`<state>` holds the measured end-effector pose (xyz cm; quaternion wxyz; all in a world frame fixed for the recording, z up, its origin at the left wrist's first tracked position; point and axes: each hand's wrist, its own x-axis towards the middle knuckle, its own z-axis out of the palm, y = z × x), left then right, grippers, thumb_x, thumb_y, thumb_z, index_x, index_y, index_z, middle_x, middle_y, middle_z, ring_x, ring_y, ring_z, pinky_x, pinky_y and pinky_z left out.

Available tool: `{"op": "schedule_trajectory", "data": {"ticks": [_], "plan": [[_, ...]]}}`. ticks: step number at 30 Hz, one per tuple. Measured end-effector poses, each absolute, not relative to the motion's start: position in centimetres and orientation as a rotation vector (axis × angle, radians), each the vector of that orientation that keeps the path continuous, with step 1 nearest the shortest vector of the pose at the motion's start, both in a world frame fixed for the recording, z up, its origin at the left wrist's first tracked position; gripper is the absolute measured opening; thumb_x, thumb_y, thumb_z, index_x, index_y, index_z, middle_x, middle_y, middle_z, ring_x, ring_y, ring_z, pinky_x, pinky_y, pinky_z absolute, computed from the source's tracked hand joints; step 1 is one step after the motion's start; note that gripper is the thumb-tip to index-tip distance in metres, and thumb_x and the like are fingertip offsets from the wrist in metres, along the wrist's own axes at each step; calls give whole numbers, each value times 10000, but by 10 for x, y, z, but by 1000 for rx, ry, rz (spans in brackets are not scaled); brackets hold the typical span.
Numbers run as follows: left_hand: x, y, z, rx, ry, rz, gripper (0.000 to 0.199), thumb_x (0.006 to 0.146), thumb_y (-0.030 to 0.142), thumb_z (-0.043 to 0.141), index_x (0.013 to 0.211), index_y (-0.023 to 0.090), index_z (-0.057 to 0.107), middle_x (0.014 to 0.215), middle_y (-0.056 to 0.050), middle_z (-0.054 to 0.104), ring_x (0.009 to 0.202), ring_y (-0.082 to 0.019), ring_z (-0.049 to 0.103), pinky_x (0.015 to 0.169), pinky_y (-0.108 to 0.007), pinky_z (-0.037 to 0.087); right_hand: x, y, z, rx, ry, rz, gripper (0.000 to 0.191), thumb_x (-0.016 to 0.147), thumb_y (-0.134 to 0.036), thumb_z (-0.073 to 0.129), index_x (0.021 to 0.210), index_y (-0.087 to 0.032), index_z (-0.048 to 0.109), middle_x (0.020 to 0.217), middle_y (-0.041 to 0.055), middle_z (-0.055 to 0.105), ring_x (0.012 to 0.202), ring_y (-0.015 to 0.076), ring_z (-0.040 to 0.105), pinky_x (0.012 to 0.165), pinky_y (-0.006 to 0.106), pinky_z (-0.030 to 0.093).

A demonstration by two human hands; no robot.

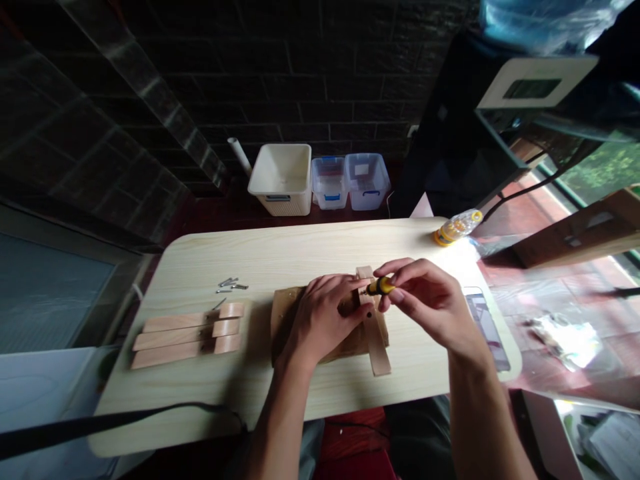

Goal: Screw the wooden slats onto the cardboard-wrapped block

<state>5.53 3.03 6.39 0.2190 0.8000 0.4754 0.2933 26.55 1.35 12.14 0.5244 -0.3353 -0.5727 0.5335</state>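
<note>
In my right hand point(423, 297) is a small yellow and black screwdriver point(384, 286), pinched between thumb and fingers. Its tip points left at a pale wooden strip point(379, 350), with what may be a screw there, too small to make out. The strip lies across the right part of a brown block point(283, 313) and overhangs its near edge. A dark round spot shows on the strip below the screwdriver. My left hand point(323, 310) rests over the block, thumb and index finger apart with their tips at the strip. It hides much of the block.
On the table's left lie several wooden strips point(173, 340), short curved wooden pieces point(229, 327) and several metal screws point(231, 285). A bottle point(457, 227) stands at the back right corner, a phone or tablet point(487, 327) at the right edge. Bins point(280, 200) stand beyond the table.
</note>
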Motion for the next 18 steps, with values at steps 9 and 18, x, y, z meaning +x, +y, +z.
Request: {"op": "schedule_trajectory", "data": {"ticks": [9, 18], "plan": [[52, 29, 63, 2191, 1281, 850, 287, 948, 395, 768, 1217, 305, 729, 1231, -23, 764, 1172, -239, 689, 1074, -444, 498, 258, 12, 121, -830, -1371, 1251, 113, 960, -172, 750, 1035, -246, 711, 1188, 64, 753, 884, 153, 744, 788, 313, 642], [53, 28, 64, 2209, 1306, 831, 288, 947, 375, 766, 1222, 304, 721, 1224, -18, 765, 1175, -243, 686, 1059, -437, 506, 255, 13, 120, -819, -1377, 1245, 111, 982, -190, 721, 1060, -257, 762, 1251, 68, 748, 875, 154, 746, 785, 317, 648]]}}
